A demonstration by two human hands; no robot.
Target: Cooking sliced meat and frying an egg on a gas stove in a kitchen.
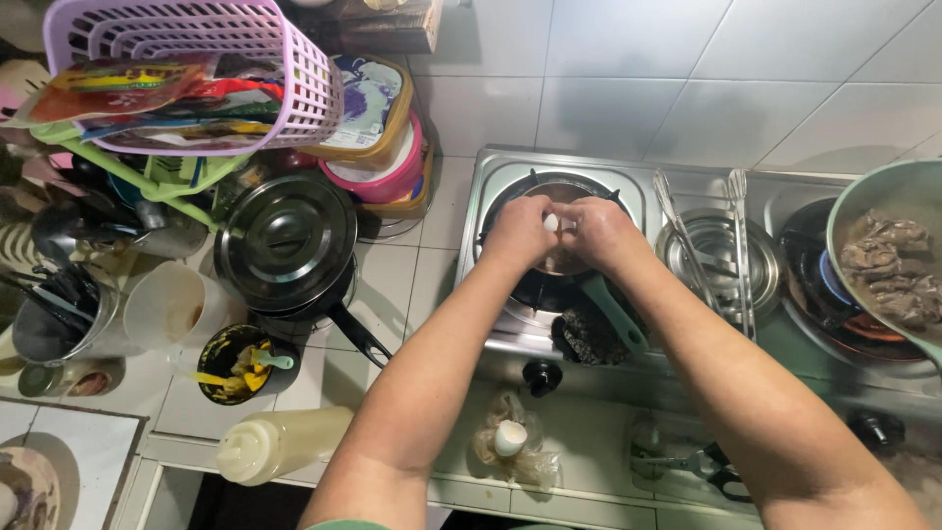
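Observation:
Both my hands meet over the left burner of a steel gas stove (496, 177). My left hand (517, 232) and my right hand (599, 233) together grip a white egg (554, 223), thumbs pressed at its middle. Below them sits a small pan with a pale green handle (615, 314); the pan's inside is mostly hidden by my hands. An empty eggshell half (509, 438) lies on a clear plastic bag on the counter in front of the stove.
A green pan of cooked meat pieces (888, 265) sits on the right burner. Metal tongs (736, 250) lie across a steel bowl in the stove's middle. Left: a pot with steel lid (285, 240), squeeze bottle (280, 444), cup, utensil holder, purple basket (196, 69).

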